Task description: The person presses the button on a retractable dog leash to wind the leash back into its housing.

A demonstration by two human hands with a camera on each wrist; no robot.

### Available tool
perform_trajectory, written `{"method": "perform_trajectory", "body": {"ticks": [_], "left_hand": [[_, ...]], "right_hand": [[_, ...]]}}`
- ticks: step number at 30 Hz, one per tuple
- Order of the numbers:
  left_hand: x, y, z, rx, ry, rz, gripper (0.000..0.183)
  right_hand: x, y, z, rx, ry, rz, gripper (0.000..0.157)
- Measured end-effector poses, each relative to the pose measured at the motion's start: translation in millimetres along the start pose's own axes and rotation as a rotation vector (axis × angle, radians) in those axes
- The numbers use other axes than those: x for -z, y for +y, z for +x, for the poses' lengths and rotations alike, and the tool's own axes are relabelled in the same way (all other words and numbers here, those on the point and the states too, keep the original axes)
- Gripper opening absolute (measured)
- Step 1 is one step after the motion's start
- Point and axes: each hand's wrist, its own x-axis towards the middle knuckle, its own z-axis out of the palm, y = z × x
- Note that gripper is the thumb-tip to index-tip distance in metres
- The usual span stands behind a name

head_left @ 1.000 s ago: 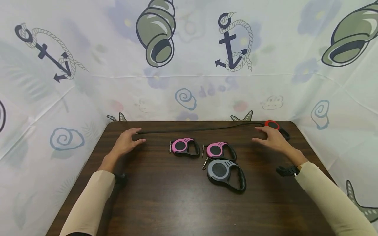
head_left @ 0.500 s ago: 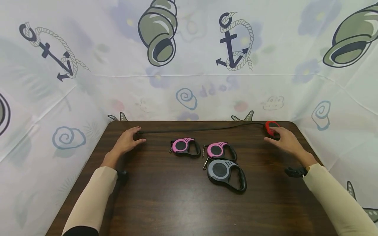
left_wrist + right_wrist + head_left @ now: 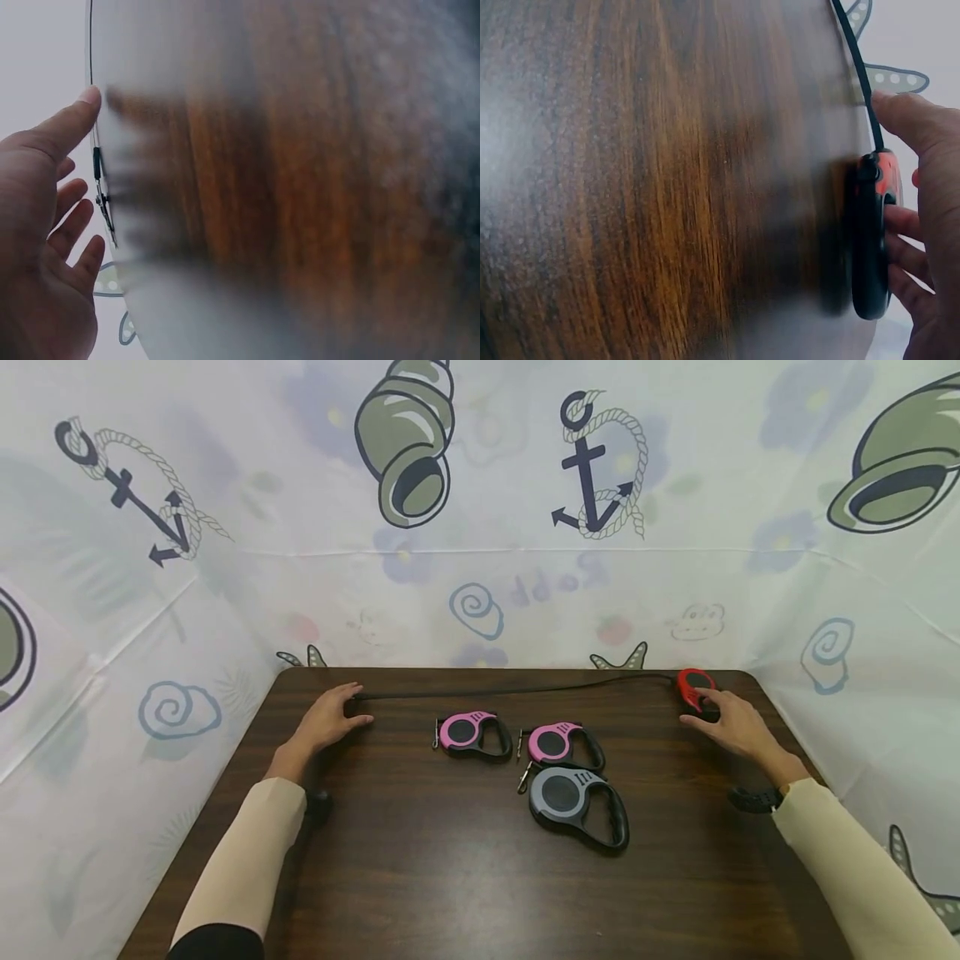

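Observation:
A red-and-black retractable dog leash (image 3: 691, 687) lies at the table's back right, its black cord (image 3: 517, 691) drawn out leftward along the back edge. My right hand (image 3: 738, 727) is at its handle; in the right wrist view the fingertips (image 3: 901, 223) meet the black handle (image 3: 870, 255) while the thumb stays apart, near the cord. At the cord's other end, my left hand (image 3: 324, 720) hovers with fingers spread. The left wrist view shows the metal clip (image 3: 105, 202) beyond those fingers, with nothing in the hand.
Two pink-and-black retractable leashes (image 3: 463, 732) (image 3: 553, 743) lie mid-table. A larger grey-and-black one (image 3: 564, 793) sits against the right pink one, nearer me. The brown table (image 3: 450, 877) is backed by a patterned white cloth (image 3: 495, 485).
My right hand has moved right, onto the red leash's handle. The red leash has turned, its handle swinging toward me. My left hand stays almost where it was.

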Motion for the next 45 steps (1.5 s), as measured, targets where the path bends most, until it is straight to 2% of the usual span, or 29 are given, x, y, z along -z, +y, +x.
{"method": "perform_trajectory", "body": {"ticks": [7,15,22,36,45], "left_hand": [[-3.3,-3.4,3.2,0.003,0.018,0.006,0.07],[-3.8,-1.5,5.4,0.03,-0.004,0.02,0.068],[-3.6,-1.5,0.7,0.029,0.017,0.027,0.063],[5.5,0.7,-3.6,0.06,0.007,0.022,0.051],[5.3,-6.0,-4.5,0.057,-0.007,0.022,0.04]], "right_hand": [[-4.1,7,9,0.004,-0.021,0.013,0.081],[-9.0,15,18,0.035,-0.016,0.0,0.082],[-10.2,17,20,0.041,0.0,-0.004,0.082],[-8.4,24,18,0.05,-0.027,-0.043,0.083],[-9.6,28,17,0.063,-0.019,-0.043,0.081]]}}
